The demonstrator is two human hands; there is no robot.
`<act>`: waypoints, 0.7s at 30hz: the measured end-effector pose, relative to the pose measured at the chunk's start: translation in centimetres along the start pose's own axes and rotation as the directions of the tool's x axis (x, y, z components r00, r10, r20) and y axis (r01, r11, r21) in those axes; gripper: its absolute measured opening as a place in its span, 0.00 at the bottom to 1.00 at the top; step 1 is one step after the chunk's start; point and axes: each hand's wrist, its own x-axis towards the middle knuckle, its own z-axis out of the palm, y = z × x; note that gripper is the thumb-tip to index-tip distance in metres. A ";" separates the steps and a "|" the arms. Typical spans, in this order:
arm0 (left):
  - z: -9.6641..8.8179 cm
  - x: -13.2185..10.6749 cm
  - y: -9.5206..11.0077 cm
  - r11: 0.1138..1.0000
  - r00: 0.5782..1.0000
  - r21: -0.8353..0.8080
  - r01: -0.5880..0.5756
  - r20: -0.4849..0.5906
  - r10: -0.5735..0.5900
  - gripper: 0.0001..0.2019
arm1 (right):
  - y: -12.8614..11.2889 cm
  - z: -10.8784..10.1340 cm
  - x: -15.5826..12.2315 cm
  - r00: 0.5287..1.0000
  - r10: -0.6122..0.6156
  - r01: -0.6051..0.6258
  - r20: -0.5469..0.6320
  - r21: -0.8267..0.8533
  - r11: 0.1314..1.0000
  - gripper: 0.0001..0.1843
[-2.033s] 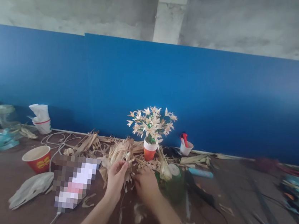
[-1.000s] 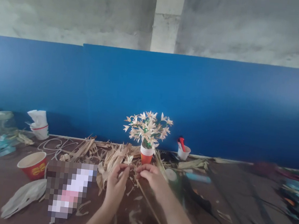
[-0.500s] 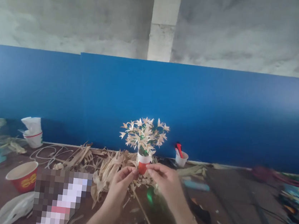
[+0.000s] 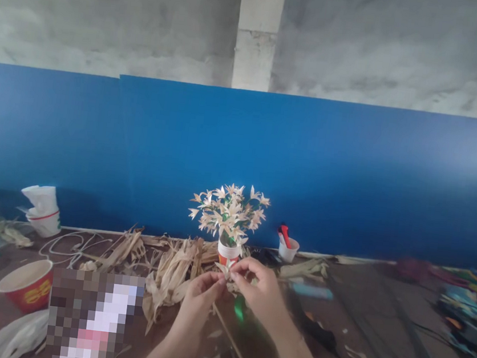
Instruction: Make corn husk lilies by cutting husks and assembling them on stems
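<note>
My left hand (image 4: pixel 200 296) and my right hand (image 4: pixel 257 288) meet in a pinch over the brown table, both closed on a small pale husk flower (image 4: pixel 223 270) at the top of a thin stick (image 4: pixel 235 347) that slants down to the lower right. Just behind my fingertips stands an orange and white cup (image 4: pixel 227 252) filled with a bouquet of husk flowers (image 4: pixel 227 209). A heap of dried corn husks (image 4: pixel 172 269) lies to the left of my hands.
A red paper cup (image 4: pixel 24 291) stands at the left, stacked white cups (image 4: pixel 42 209) farther back, a white cup with a red tool (image 4: pixel 287 246) behind the bouquet. White cord (image 4: pixel 68 240), a dark cable (image 4: pixel 331 345) and coloured tools (image 4: pixel 464 311) lie around. A blue board (image 4: pixel 308 170) backs the table.
My hands have lifted from the husk pile and come together in front of the orange cup, now pinching the little flower on the stick. The camera has tilted upward and then steadied.
</note>
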 end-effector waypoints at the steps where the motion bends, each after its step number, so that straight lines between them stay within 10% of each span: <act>1: 0.0 0.0 0.0 1.000 1.000 0.017 0.002 -0.005 -0.002 0.17 | 0.0 0.0 0.0 1.000 0.000 0.000 -0.003 -0.007 1.000 0.06; 21: 0.4 -0.5 0.2 0.983 0.992 0.146 -0.111 -0.040 0.118 0.17 | -0.1 0.6 -0.4 0.978 -0.202 0.187 -0.060 -0.196 0.963 0.05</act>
